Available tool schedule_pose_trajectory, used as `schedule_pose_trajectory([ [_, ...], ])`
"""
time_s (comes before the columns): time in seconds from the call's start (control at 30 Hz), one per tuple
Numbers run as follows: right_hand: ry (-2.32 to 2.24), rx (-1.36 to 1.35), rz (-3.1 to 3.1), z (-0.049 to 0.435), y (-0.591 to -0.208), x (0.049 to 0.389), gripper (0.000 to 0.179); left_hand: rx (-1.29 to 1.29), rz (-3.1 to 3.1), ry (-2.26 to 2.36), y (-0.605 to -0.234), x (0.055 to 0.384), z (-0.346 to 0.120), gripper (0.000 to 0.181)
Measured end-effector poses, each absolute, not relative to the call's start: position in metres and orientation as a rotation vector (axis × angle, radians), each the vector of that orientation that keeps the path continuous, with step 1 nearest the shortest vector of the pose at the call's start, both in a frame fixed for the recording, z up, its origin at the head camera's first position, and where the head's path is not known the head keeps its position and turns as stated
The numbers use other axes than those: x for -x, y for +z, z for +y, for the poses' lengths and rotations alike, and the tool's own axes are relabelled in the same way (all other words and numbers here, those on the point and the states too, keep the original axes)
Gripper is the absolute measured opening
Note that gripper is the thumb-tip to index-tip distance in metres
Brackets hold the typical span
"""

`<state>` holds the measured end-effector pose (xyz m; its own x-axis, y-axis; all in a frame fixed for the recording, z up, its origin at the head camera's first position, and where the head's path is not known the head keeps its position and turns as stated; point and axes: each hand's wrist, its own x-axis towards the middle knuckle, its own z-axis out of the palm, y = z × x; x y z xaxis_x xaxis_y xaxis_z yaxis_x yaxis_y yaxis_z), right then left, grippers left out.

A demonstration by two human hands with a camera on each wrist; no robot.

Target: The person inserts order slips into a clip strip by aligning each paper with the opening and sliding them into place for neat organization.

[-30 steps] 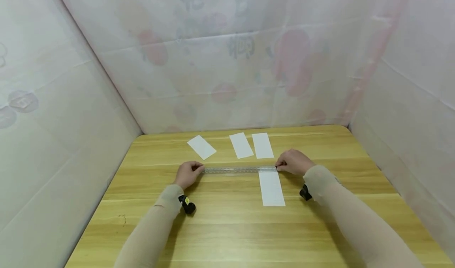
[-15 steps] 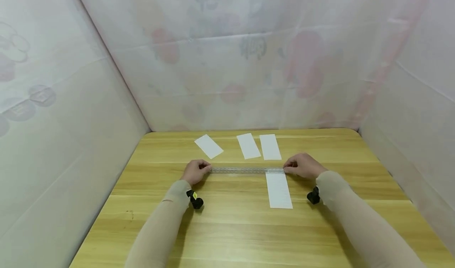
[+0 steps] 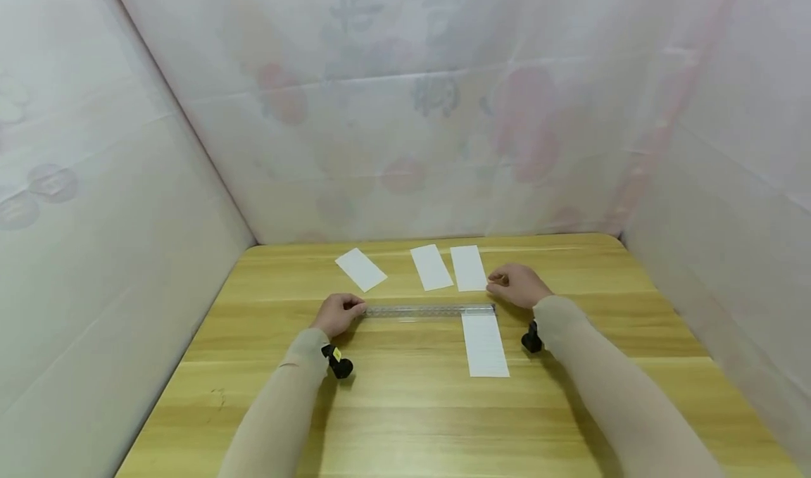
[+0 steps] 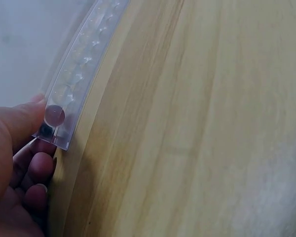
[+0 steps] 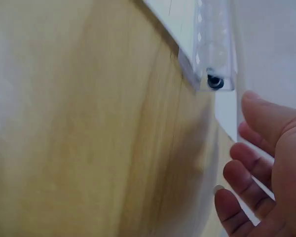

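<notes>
Long, clear plastic strip (image 3: 424, 311): left end pinched, right end free.
I see it running left to right over the yellow-brown wooden table (image 3: 405, 422). The left hand (image 3: 338, 315) pinches its left end; the right hand (image 3: 519, 285), just beside its right end, holds nothing, fingers loosely parted. A white, lined paper rectangle (image 3: 485, 348) adjoins its near side, rightward.

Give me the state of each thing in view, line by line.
Clear strip, left end pinched, right end free
Left hand, pinching the clear strip
Right hand, holding nothing, loosely curled
Near white card, flat, far end overlapped by the clear strip
Far left card, flat, askew
Far middle card, flat
Far right card, flat
Wrist devices, worn on both wrists
</notes>
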<state>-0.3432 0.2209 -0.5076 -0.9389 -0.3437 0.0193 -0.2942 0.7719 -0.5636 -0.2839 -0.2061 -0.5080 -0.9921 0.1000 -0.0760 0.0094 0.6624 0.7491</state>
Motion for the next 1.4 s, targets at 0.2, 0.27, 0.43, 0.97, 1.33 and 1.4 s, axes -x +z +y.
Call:
schedule_pose_trajectory([
  [0.2, -0.741, 0.712, 2.875, 0.202, -0.508, 0.355, 0.05, -0.059, 2.752, 1.292, -0.508, 0.28, -0.218, 0.019],
  [0.27, -0.662, 0.769, 2.891, 0.198, -0.51, 0.356, 0.054, -0.052, 2.751, 1.298, -0.509, 0.279, -0.22, 0.018],
  [0.43, -0.565, 0.816, 2.895, 0.194, -0.513, 0.354, 0.06, -0.028, 2.739, 1.297, -0.512, 0.277, -0.218, 0.018],
  [0.97, -0.409, 0.752, 2.918, 0.212, -0.512, 0.35, 0.055, -0.044, 2.74, 1.332, -0.512, 0.286, -0.198, 0.018],
  [1.33, -0.366, 0.679, 2.962, 0.213, -0.505, 0.351, 0.039, -0.053, 2.739, 1.345, -0.511, 0.292, -0.199, 0.019],
  [1.4, -0.383, 0.634, 2.965, 0.215, -0.505, 0.35, 0.038, -0.051, 2.74, 1.345, -0.513, 0.292, -0.199, 0.019],
])
